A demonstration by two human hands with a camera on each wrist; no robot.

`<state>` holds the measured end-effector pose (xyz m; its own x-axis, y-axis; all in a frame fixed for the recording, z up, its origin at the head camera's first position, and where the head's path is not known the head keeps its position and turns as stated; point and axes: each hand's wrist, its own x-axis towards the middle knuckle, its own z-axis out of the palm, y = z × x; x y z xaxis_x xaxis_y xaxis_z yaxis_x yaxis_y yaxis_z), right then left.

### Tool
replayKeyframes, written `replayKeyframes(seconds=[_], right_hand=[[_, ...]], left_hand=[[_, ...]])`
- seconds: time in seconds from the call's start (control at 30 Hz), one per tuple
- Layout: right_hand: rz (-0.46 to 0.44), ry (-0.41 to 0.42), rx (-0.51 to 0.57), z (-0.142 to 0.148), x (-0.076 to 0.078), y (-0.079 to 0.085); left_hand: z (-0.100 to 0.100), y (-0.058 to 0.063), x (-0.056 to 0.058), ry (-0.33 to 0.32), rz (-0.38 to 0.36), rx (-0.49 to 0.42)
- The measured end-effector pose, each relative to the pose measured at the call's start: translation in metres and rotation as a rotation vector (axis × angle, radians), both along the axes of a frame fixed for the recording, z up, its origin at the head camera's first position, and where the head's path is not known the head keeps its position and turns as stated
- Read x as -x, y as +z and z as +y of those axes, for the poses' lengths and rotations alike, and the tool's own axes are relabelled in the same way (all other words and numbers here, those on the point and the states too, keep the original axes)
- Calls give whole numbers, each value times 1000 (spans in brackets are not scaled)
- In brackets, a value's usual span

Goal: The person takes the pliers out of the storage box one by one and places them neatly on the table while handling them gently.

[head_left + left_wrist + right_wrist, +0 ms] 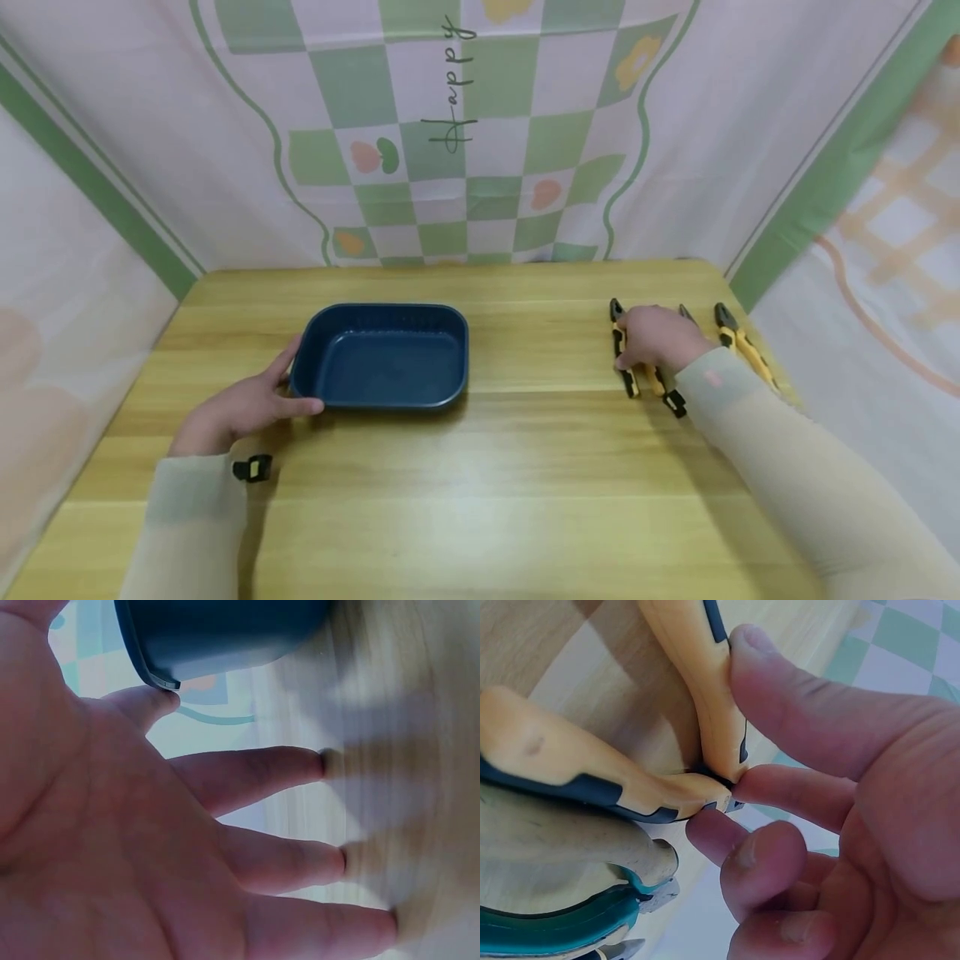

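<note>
A dark blue rectangular tray [378, 405] sits left of the table's middle. My left hand [251, 407] is at its left end, thumb at the near corner and fingers spread along the side. In the left wrist view the fingers [247, 772] are straight, one fingertip right at the tray's rim. At the right, my right hand [660, 335] covers much of a pair of yellow-and-black pliers [619, 342]. The right wrist view shows the thumb against one handle [694, 682] and curled fingers at the pliers' joint.
Beside the held pliers are pliers with teal and pale handles [555, 930], mostly hidden by the hand in the head view. Another yellow-handled pair of pliers [753, 354] lies near the table's right edge. Patterned cloth [502, 108] hangs behind the wooden table [480, 492] and at both sides.
</note>
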<state>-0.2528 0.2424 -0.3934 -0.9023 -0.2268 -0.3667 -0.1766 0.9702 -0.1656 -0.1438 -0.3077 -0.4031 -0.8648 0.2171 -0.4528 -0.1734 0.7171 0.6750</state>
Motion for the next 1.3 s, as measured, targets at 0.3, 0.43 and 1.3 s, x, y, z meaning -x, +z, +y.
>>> replayKeyframes(seconds=[0.3, 0.43, 1.3], right_hand=[[1, 0, 3, -1, -1, -1], [3, 5, 0, -1, -1, -1], [2, 10, -7, 0, 0, -2]], left_hand=[[2, 1, -2, -9, 4, 7], [2, 0, -2, -2, -4, 4], [4, 0, -1, -21, -4, 14]])
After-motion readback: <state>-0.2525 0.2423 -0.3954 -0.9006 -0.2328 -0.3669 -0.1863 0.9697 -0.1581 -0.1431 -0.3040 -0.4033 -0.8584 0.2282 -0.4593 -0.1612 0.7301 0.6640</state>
